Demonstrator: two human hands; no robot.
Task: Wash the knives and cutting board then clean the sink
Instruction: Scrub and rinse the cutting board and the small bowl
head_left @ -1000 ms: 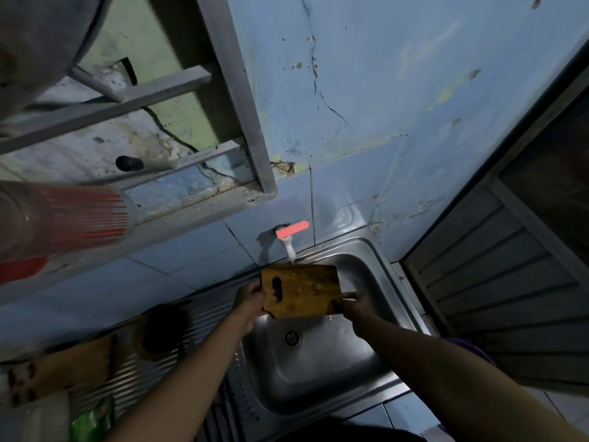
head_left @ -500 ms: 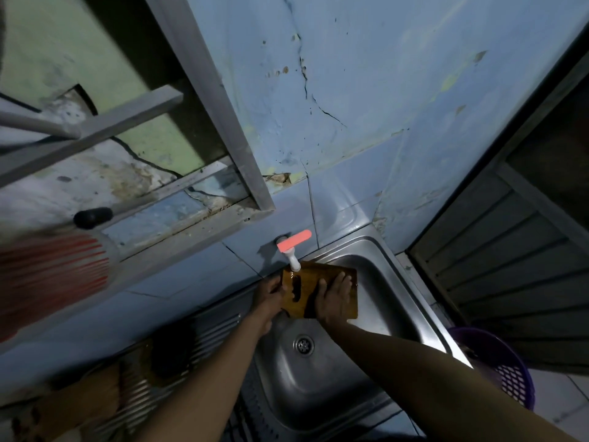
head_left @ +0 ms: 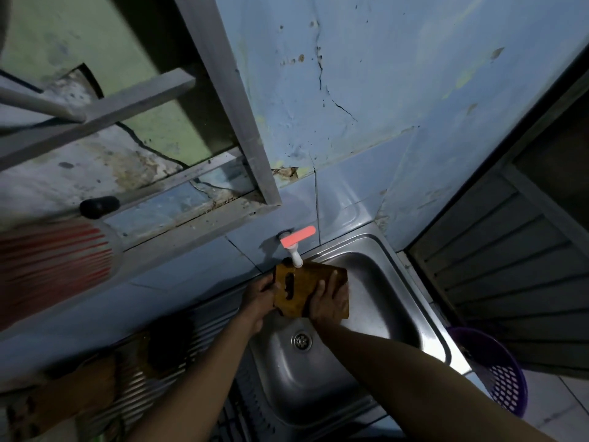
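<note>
cutting board (head_left: pixel 296 290): wooden, stiff, likely slick when wet, held under tap (head_left: pixel 294 253) over sink (head_left: pixel 376 275) | left hand (head_left: pixel 259 298) gripping handle-slot end; right hand (head_left: pixel 330 301) pressed flat on face, fingers straight | best held by edges (slot helps) | sink basin below hands: drain (head_left: pixel 301 341) visible, no knives seen | purple basket (head_left: pixel 506 381) right of right forearm, contents unclear
</note>
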